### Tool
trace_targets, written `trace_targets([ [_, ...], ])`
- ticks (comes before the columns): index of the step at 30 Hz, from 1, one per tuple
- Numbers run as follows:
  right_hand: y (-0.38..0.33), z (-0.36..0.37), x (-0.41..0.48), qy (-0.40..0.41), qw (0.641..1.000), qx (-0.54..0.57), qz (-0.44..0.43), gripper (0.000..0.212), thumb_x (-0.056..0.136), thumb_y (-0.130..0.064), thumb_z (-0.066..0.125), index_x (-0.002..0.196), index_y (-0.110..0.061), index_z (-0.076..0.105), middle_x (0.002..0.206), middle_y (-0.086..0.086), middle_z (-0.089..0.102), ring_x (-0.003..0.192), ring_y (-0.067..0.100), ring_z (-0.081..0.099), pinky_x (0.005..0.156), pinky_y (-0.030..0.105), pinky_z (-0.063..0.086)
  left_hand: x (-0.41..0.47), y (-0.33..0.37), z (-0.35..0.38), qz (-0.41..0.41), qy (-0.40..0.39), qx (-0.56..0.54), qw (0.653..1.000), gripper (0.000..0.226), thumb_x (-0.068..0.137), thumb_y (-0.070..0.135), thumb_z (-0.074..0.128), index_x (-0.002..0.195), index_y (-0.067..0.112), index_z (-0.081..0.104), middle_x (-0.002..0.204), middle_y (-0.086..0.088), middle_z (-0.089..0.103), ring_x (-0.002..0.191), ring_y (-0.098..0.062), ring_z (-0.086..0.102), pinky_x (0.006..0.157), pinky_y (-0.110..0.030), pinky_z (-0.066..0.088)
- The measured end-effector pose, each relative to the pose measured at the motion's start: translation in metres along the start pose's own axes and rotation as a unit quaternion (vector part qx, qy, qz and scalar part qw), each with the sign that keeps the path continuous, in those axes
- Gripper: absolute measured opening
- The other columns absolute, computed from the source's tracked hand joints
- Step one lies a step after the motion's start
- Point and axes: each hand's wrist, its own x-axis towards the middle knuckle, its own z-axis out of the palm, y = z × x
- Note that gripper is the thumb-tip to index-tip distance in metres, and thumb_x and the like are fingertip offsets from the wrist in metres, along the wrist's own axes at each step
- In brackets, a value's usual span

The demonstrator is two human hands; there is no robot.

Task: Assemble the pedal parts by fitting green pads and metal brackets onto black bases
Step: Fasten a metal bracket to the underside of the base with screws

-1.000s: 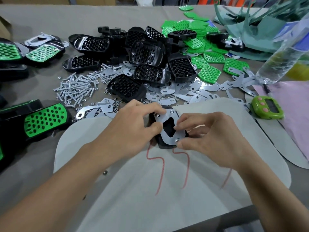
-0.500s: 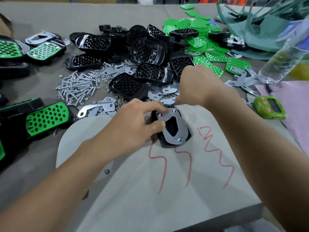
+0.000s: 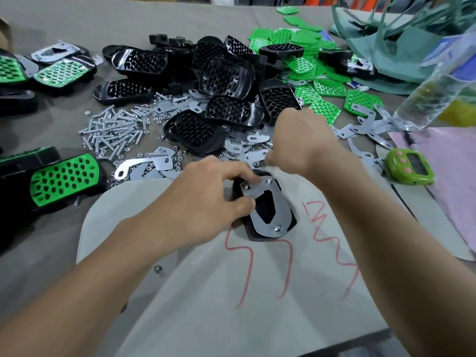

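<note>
The black base [image 3: 265,208] lay at the far edge of the pale board [image 3: 206,292], toward the near edge of the surface [image 3: 64,21], with the metal bracket [image 3: 282,202] seated on it over 3 screws [image 3: 277,228]. The left hand [image 3: 201,202] pinched bracket and base together, likely so nothing shifted. The right hand [image 3: 298,143] reached, fingers curled down, into the loose brackets and nuts [image 3: 247,148] just beyond. Whether it held anything could not be told; it probably sought a nut.
</note>
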Motion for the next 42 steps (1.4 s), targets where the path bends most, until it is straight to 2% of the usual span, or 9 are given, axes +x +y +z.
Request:
trace_targets([
  [7, -0.002, 0.002, 0.000, 0.038, 0.999, -0.002, -0.030, 0.029, 0.081, -0.008, 0.069, 0.068, -0.011, 0.042, 0.064, 0.008, 0.043, 0.055, 0.025, 0.039, 0.047, 0.030, 0.024, -0.001, 0.001, 0.001, 0.001, 0.009, -0.010, 1.000, 0.035, 0.081, 0.048, 0.080, 0.106, 0.064, 0.060, 0.108, 0.016, 0.059, 0.088, 0.006, 0.050, 0.076, -0.015, 0.037],
  [13, 0.001, 0.021, -0.001, 0.067, 0.984, 0.156, -0.052, 0.012, 0.085, -0.019, 0.073, 0.080, -0.012, 0.081, 0.077, 0.009, 0.074, 0.075, 0.027, 0.068, 0.072, 0.038, 0.057, -0.002, 0.001, 0.000, 0.004, 0.005, -0.011, 1.000, 0.037, 0.081, 0.048, 0.079, 0.106, 0.067, 0.060, 0.115, 0.016, 0.061, 0.088, 0.000, 0.049, 0.081, -0.027, 0.040],
  [18, -0.009, 0.026, 0.001, 0.023, 0.947, 0.310, -0.074, 0.025, 0.092, -0.015, 0.066, 0.110, -0.026, 0.079, 0.045, -0.024, 0.051, 0.048, -0.007, 0.051, 0.054, 0.007, 0.036, -0.001, 0.001, 0.000, 0.001, 0.003, -0.014, 1.000, 0.035, 0.072, 0.061, 0.068, 0.104, 0.069, 0.058, 0.112, 0.015, 0.062, 0.091, -0.001, 0.050, 0.079, -0.027, 0.042],
  [22, 0.000, 0.014, 0.010, 0.044, 0.966, 0.247, -0.059, 0.011, 0.084, -0.020, 0.073, 0.082, -0.030, 0.076, 0.053, -0.018, 0.059, 0.053, -0.002, 0.058, 0.065, 0.021, 0.053, 0.000, 0.000, 0.000, -0.003, -0.004, -0.021, 1.000, 0.035, 0.077, 0.057, 0.074, 0.107, 0.068, 0.059, 0.119, 0.016, 0.064, 0.101, -0.011, 0.051, 0.086, -0.032, 0.044],
  [25, 0.006, 0.011, 0.009, 0.014, 0.981, 0.189, -0.034, 0.016, 0.073, -0.037, 0.083, 0.066, -0.027, 0.074, 0.060, -0.011, 0.065, 0.063, 0.010, 0.064, 0.067, 0.028, 0.055, 0.000, -0.003, 0.000, 0.004, 0.005, -0.020, 1.000, 0.036, 0.080, 0.052, 0.080, 0.106, 0.068, 0.060, 0.115, 0.014, 0.062, 0.093, -0.001, 0.050, 0.081, -0.025, 0.040],
  [29, 0.000, 0.010, 0.006, -0.020, 0.985, 0.166, -0.050, 0.016, 0.072, -0.036, 0.086, 0.074, -0.024, 0.077, 0.072, -0.001, 0.071, 0.073, 0.019, 0.066, 0.069, 0.032, 0.056, -0.001, -0.003, 0.001, 0.009, 0.013, -0.020, 1.000, 0.037, 0.079, 0.049, 0.081, 0.106, 0.065, 0.062, 0.110, 0.017, 0.059, 0.089, 0.013, 0.050, 0.074, -0.014, 0.036],
  [36, -0.010, 0.012, 0.011, -0.011, 0.995, 0.073, -0.066, 0.018, 0.078, -0.016, 0.073, 0.095, -0.012, 0.070, 0.090, 0.015, 0.067, 0.081, 0.034, 0.065, 0.072, 0.039, 0.059, 0.000, -0.005, 0.001, 0.022, 0.012, -0.019, 1.000, 0.036, 0.079, 0.050, 0.079, 0.108, 0.064, 0.061, 0.109, 0.020, 0.061, 0.100, 0.013, 0.049, 0.078, -0.015, 0.038],
  [39, -0.009, 0.013, 0.009, -0.007, 0.995, 0.087, -0.057, 0.020, 0.076, -0.024, 0.073, 0.093, -0.014, 0.070, 0.088, 0.013, 0.066, 0.079, 0.032, 0.064, 0.069, 0.036, 0.056, 0.001, -0.006, 0.003, 0.020, 0.011, -0.018, 1.000, 0.035, 0.075, 0.055, 0.074, 0.108, 0.061, 0.063, 0.114, 0.022, 0.065, 0.104, 0.004, 0.051, 0.087, -0.022, 0.044],
  [42, -0.010, 0.016, 0.004, 0.020, 0.994, 0.085, -0.068, 0.027, 0.077, -0.036, 0.076, 0.094, -0.016, 0.070, 0.088, 0.010, 0.067, 0.082, 0.032, 0.064, 0.074, 0.038, 0.057, 0.002, -0.006, 0.004, 0.031, 0.021, -0.019, 0.999, 0.035, 0.074, 0.054, 0.075, 0.107, 0.058, 0.065, 0.102, 0.033, 0.062, 0.099, 0.018, 0.048, 0.080, -0.007, 0.037],
])
